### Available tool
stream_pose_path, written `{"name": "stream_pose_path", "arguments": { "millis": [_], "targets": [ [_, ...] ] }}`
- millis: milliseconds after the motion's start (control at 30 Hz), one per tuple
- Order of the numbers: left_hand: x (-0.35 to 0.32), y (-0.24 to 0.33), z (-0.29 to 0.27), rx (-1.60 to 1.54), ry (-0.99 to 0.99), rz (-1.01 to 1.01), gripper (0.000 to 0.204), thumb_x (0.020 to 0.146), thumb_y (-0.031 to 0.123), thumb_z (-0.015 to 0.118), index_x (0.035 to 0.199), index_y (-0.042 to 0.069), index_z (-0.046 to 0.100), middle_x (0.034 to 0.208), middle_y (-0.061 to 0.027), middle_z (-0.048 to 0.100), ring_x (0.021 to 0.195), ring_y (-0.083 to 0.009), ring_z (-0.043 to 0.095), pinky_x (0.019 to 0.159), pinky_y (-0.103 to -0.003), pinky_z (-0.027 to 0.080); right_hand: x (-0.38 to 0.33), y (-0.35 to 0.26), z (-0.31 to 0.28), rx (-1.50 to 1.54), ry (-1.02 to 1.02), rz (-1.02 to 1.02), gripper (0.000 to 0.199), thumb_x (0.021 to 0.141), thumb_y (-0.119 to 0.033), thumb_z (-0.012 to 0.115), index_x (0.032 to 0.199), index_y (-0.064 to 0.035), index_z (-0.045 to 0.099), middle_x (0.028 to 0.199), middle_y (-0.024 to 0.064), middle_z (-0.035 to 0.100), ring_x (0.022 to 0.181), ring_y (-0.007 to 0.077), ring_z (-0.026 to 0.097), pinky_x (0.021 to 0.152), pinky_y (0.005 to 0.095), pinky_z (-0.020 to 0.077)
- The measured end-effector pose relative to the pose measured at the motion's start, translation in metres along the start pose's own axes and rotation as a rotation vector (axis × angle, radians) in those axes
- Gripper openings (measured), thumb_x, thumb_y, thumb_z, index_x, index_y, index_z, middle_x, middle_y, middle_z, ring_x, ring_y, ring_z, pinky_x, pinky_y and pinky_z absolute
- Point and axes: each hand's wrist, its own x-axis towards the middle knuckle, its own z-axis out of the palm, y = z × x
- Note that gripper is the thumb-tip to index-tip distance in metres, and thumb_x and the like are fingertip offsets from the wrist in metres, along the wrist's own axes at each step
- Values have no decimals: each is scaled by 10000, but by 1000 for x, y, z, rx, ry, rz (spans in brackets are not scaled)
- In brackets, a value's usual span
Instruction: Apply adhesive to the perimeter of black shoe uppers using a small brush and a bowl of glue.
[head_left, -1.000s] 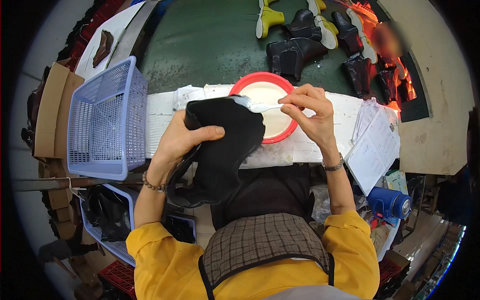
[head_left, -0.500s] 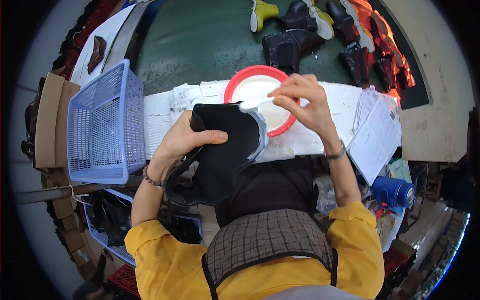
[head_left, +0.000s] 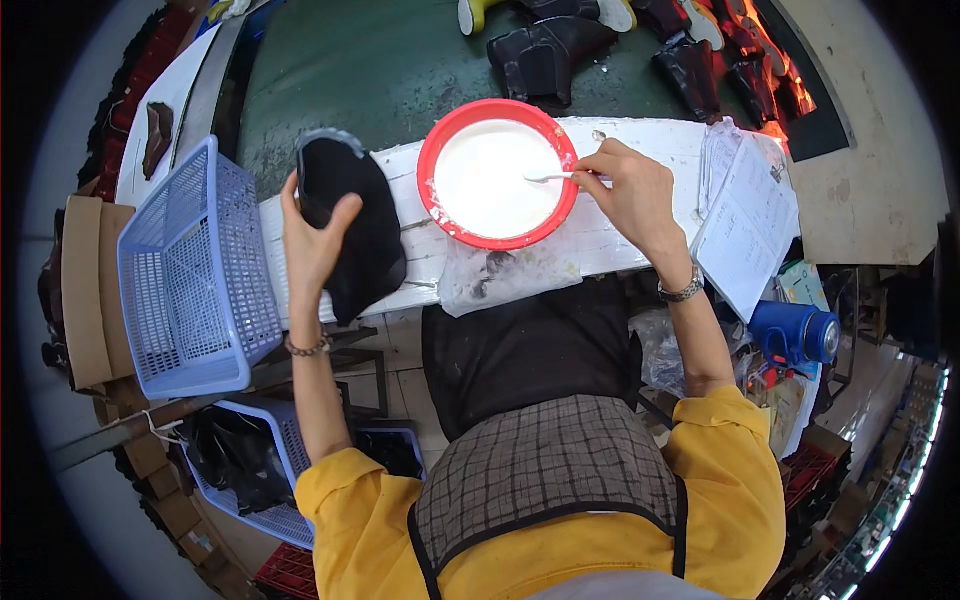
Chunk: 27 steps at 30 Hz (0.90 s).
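Observation:
My left hand [head_left: 312,245] grips a black shoe upper [head_left: 350,225] and holds it upright over the left end of the white workbench [head_left: 620,240]. My right hand [head_left: 630,195] pinches a small white brush [head_left: 548,177], its tip dipped in a red bowl [head_left: 437,160] filled with white glue. The bowl sits at the middle of the bench, between the two hands.
An empty blue plastic basket [head_left: 190,280] stands left of the bench, with more baskets below it. Black boots [head_left: 545,50] and other shoes lie on the green conveyor behind. Paper sheets [head_left: 745,225] hang at the bench's right end, a blue canister [head_left: 795,335] below them.
The left hand has carried the black upper from in front of the bowl to the left. The right hand moved the brush off the upper and into the glue bowl.

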Motion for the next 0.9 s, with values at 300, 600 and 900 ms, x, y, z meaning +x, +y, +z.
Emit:
{"name": "stream_pose_path", "arguments": {
  "millis": [300, 600, 900],
  "targets": [
    [-75, 10, 7, 448, -305, 262, 1346, 503, 191, 950, 1614, -8, 216, 1564, -284, 402, 1433, -456, 409, 1209, -491, 331, -28, 37, 36, -172, 169, 3, 115, 844, -200, 668, 773, -109, 663, 777, 84, 640, 720, 281, 658, 627, 422, 528],
    [-68, -62, -4, 652, -403, 281, 1326, 659, 408, 877, 1639, 16, 75, 1385, -425, 472, 1262, -564, 508, 1099, -589, 426, -40, 25, 23, 294, 177, 154, 224, 875, -334, 740, 927, -116, 745, 893, 71, 674, 822, 285, 689, 704, 416, 549],
    [-32, 29, 47, 561, -507, 540, 1109, 758, 294, 831, 1608, -31, 197, 1449, -365, 475, 1267, -480, 541, 1091, -542, 441, -38, 23, 19, 308, 137, 159, 205, 803, -218, 742, 889, -32, 743, 876, 139, 679, 810, 347, 681, 706, 465, 534]
  ]
}}
